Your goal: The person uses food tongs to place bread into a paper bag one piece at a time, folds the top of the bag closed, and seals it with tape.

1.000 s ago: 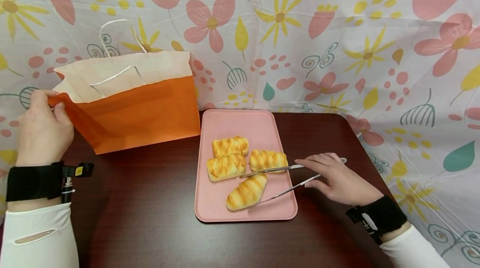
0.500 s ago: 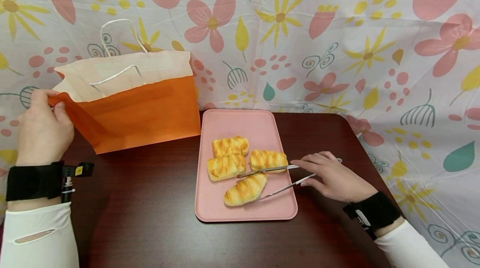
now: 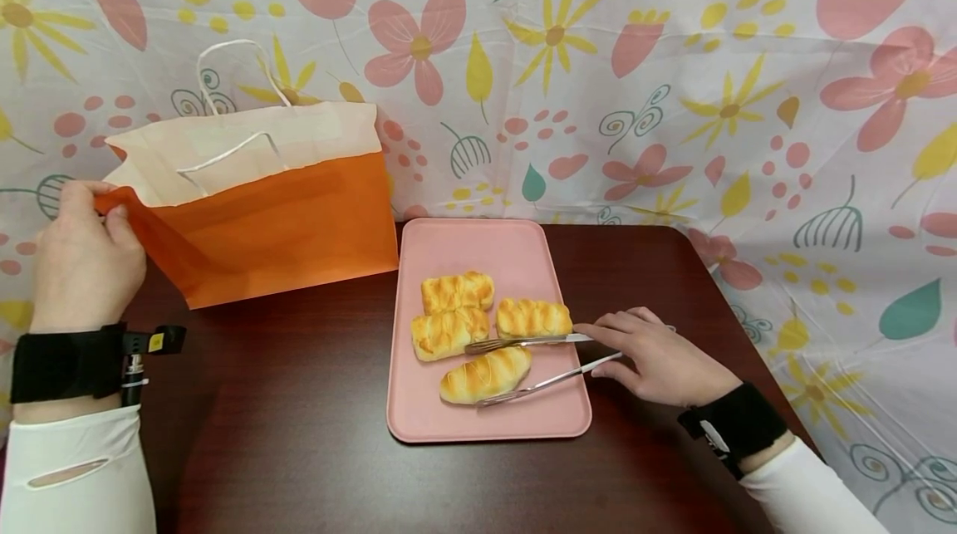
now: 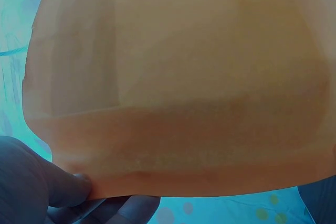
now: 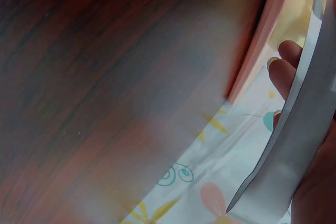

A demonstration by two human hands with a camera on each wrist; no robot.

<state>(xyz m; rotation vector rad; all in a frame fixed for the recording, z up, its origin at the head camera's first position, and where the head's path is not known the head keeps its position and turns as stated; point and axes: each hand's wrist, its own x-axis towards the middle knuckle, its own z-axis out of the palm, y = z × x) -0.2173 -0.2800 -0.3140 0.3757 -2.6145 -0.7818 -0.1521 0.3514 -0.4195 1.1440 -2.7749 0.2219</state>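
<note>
1. Oval roll [image 3: 484,377]: lies on the near part of the tray, between the two arms of the tongs [image 3: 534,340]. Probably light, soft and easily dented; its rounded, glazed-looking crust may slip, so a gentle hold across the middle suits it best.
2. Right hand [image 3: 649,355]: holds the tongs beside the tray's right edge, their arms spread apart. Firm contact on both sides of the roll cannot be told.
3. Pink tray [image 3: 471,247]: rests on the dark tabletop [image 3: 299,451] and bears three further rolls, one [image 3: 532,318] at right, two [image 3: 450,335] [image 3: 458,290] at left.
4. Left hand [image 3: 88,256]: pinches the rim of the orange paper bag [image 3: 299,222], whose mouth gapes. The paper is likely light and prone to crease.
5. Patterned cloth [image 3: 568,102]: hangs behind.
6. Change from one second earlier: the oval roll has swung from a steep slant to nearly level; the tongs reach farther left; left hand and bag are practically unmoved.
</note>
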